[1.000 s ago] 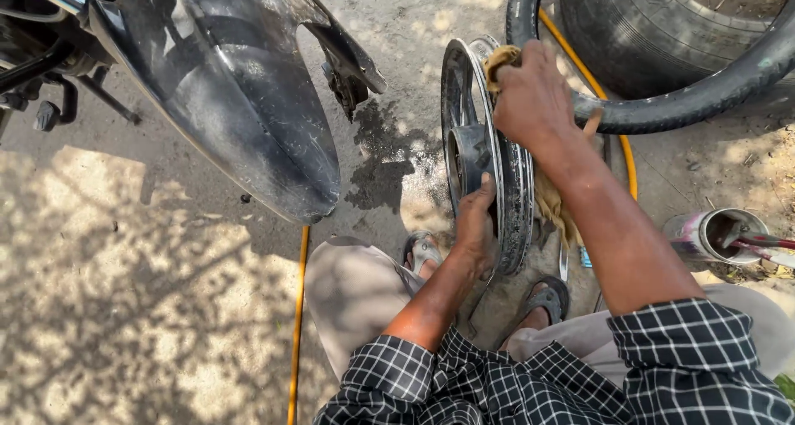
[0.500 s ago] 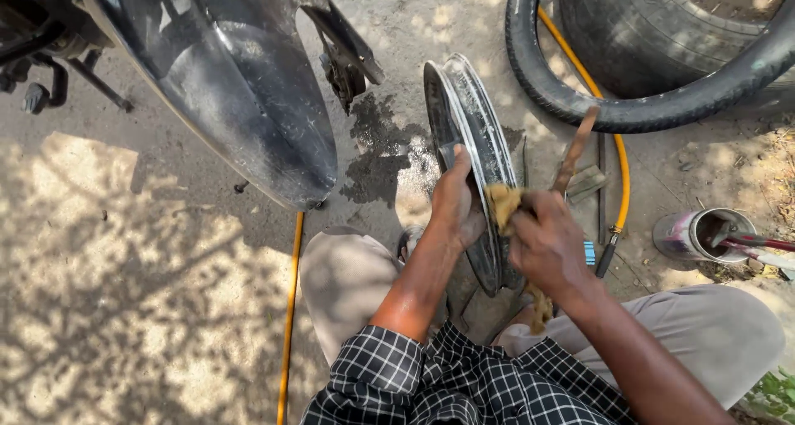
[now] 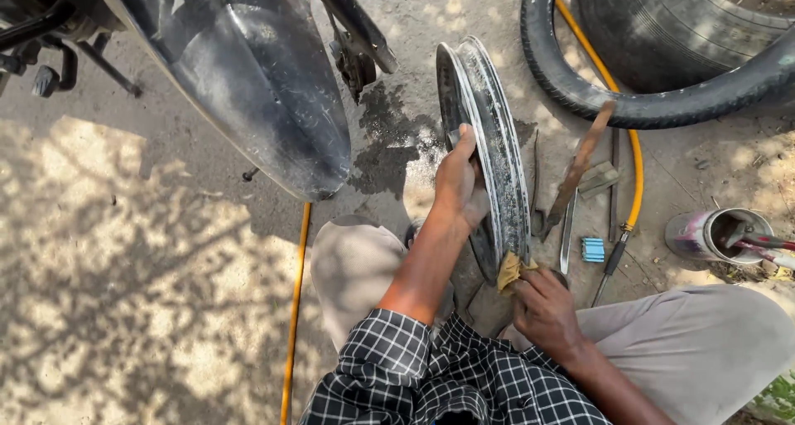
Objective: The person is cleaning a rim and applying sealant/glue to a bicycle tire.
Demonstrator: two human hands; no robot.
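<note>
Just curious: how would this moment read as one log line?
left hand: grips upright bare metal wheel rim | right hand: presses yellow cloth on rim's lower edge

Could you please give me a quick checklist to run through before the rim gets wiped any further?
1. Wheel rim stands upright on the ground: ok.
2. Left hand steadies the rim at its side: ok.
3. Right hand presses the yellow cloth to the rim's lower edge: ok.
4. Tyre levers lie on the ground just right of the rim: not ok.
5. Yellow hose runs beside those tools: not ok.
6. Rim surface clean: cannot tell.
</note>
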